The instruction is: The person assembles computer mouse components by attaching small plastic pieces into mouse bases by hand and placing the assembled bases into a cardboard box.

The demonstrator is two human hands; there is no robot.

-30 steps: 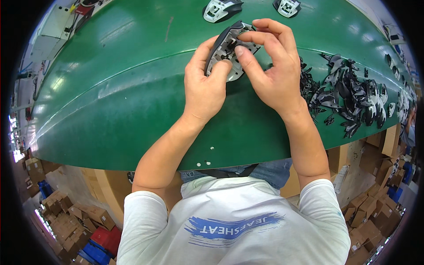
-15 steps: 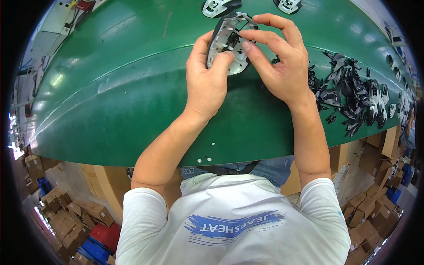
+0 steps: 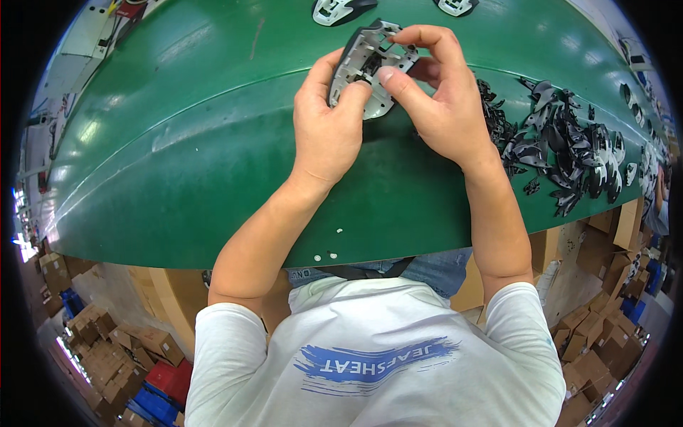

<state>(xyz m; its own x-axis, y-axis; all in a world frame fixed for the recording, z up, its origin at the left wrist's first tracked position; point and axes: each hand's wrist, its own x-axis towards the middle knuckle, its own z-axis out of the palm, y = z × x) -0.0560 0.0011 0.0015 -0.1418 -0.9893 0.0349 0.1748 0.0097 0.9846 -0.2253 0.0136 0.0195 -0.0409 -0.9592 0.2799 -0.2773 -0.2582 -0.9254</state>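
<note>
Over the far middle of the green table, I hold a computer mouse shell (image 3: pixel 366 51) tilted, its white ribbed inside facing me. It has a dark outer rim and a small black part fitted in its middle. My left hand (image 3: pixel 326 124) is closed round the left side, with the thumb pressed inside near the black part. At the right edge, my right hand (image 3: pixel 449 107) grips with the index finger on the upper rim and the thumb over the inside. Its other fingers are partly hidden behind the shell.
The green table (image 3: pixel 178 192) curves around me. Two more white-and-black mouse shells (image 3: pixel 334 11) lie at its far side. To the right spreads a heap of black plastic parts (image 3: pixel 562 149). Small white bits (image 3: pixel 333 255) lie near the front edge. Cardboard boxes (image 3: pixel 146 341) stand below.
My right index finger has come back to the shell's upper edge, and the other fingers have curled behind it. The shell sits slightly further left in view; my left hand keeps its grip.
</note>
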